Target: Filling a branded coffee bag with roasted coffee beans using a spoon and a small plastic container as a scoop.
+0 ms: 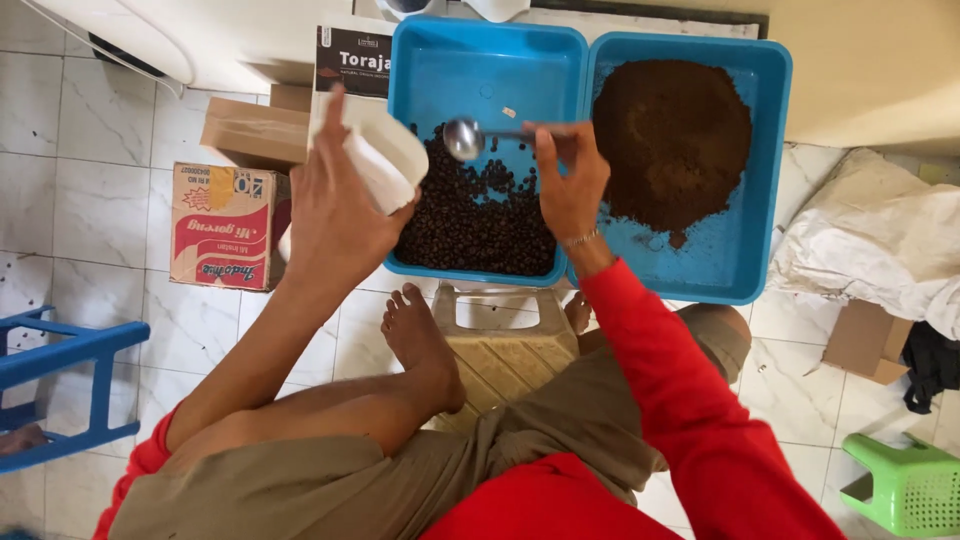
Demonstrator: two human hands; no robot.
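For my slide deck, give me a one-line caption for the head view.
Left hand holds a white pouch; right hand holds a spoon over dark beans.

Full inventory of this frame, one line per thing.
trays: 2, blue, side by side up top
beans: dark pile, left tray
grounds: brown heap, right tray
spoon: 1, metal, right hand, above beans
pouch: 1, white, open, left hand
boxes: cardboard, several on the floor, left and right
small stools: blue left, green right, beige centre
white sack: 1, right
left hand: holds pouch
right hand: holds spoon
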